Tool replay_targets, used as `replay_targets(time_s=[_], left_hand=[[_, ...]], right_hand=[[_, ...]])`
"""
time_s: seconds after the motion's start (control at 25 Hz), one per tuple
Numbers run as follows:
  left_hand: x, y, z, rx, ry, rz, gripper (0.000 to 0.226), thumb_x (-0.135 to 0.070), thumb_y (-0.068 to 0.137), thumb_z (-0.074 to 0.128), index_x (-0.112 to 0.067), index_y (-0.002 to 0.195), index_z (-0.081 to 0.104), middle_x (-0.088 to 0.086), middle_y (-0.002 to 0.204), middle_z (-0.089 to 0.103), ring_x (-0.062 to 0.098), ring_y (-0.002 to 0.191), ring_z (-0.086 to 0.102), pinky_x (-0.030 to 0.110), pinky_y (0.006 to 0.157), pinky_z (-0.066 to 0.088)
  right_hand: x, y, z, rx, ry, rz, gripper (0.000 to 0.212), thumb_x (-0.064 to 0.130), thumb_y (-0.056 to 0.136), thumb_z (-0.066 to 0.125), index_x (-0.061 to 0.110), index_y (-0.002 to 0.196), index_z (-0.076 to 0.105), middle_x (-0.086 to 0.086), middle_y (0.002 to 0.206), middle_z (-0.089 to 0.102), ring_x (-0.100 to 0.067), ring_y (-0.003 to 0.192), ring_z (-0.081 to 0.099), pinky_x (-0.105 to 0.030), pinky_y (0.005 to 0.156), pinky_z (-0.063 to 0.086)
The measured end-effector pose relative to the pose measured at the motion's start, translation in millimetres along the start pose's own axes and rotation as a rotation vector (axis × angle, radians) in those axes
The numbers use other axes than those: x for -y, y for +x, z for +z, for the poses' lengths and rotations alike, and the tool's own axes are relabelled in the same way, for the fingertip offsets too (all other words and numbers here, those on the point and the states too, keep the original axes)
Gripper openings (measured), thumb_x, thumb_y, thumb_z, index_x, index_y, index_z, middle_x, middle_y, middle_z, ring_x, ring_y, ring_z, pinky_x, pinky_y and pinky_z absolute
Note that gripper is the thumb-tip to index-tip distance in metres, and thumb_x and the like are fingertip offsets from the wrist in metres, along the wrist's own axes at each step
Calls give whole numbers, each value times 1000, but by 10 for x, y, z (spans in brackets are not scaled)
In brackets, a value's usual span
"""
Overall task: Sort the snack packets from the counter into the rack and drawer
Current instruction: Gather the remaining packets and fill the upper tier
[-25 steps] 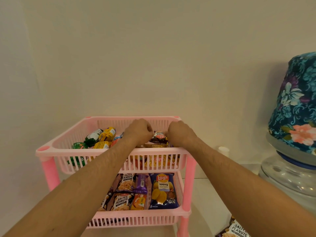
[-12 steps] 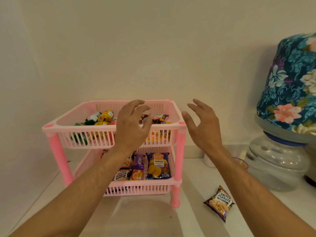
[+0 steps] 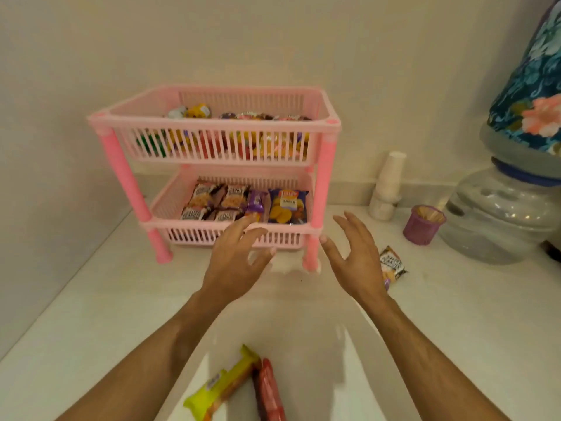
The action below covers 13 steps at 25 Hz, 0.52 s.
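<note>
A pink two-tier rack [image 3: 324, 183] stands on the white counter [image 3: 91, 314] against the wall. Its top basket holds several small wrapped snacks [image 3: 200, 112]. The lower basket holds peanut packets [image 3: 212, 202], a purple packet [image 3: 256, 203] and a blue chips packet [image 3: 287, 206]. My left hand [image 3: 235, 262] and my right hand [image 3: 356, 259] hover empty in front of the rack, fingers spread. A peanut packet [image 3: 393, 265] lies on the counter just right of my right hand. A yellow biscuit pack [image 3: 223, 387] and a red pack [image 3: 268, 390] lie near the front edge between my forearms.
A stack of paper cups [image 3: 387, 183] stands right of the rack. A purple cup [image 3: 423, 224] holding sticks sits beside a water dispenser jar [image 3: 498, 214] with a floral cover [image 3: 534, 95] at the far right.
Both hands let go inside the top basket, opened and drew back down in front of the rack. The view tilted down, bringing the yellow and red packs into sight.
</note>
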State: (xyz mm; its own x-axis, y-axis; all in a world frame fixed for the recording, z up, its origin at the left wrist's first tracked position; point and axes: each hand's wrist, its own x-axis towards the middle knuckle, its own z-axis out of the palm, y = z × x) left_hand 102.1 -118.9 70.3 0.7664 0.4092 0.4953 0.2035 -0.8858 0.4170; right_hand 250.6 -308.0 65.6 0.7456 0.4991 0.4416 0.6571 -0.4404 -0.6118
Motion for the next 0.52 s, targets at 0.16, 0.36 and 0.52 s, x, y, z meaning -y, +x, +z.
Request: replay_targets(time_s=[0.16, 0.36, 0.52], left_hand=[[105, -805, 148, 154, -8, -182, 51, -57, 86, 57, -24, 124, 59, 3, 143, 46, 22, 133, 39, 40, 107, 34], [202, -1500, 143, 375, 39, -332, 68, -70, 79, 53, -33, 136, 45, -5, 145, 43, 17, 134, 36, 37, 108, 35], [232, -1812, 74, 491, 81, -383, 75, -67, 77, 55, -30, 141, 39, -4, 144, 43, 21, 128, 43, 38, 99, 41]], right_hand=[[-125, -596, 239, 200, -37, 64, 62, 62, 90, 48, 29, 142, 44, 5, 154, 37, -13, 143, 29, -25, 107, 21], [-22, -1221, 420, 497, -79, 136, 80, 78, 81, 42, 32, 145, 37, 7, 153, 37, -13, 141, 31, -31, 109, 29], [205, -1669, 516, 612, -128, 201, 90, 85, 73, 40, 29, 143, 39, 4, 143, 47, -18, 131, 44, -36, 101, 40]])
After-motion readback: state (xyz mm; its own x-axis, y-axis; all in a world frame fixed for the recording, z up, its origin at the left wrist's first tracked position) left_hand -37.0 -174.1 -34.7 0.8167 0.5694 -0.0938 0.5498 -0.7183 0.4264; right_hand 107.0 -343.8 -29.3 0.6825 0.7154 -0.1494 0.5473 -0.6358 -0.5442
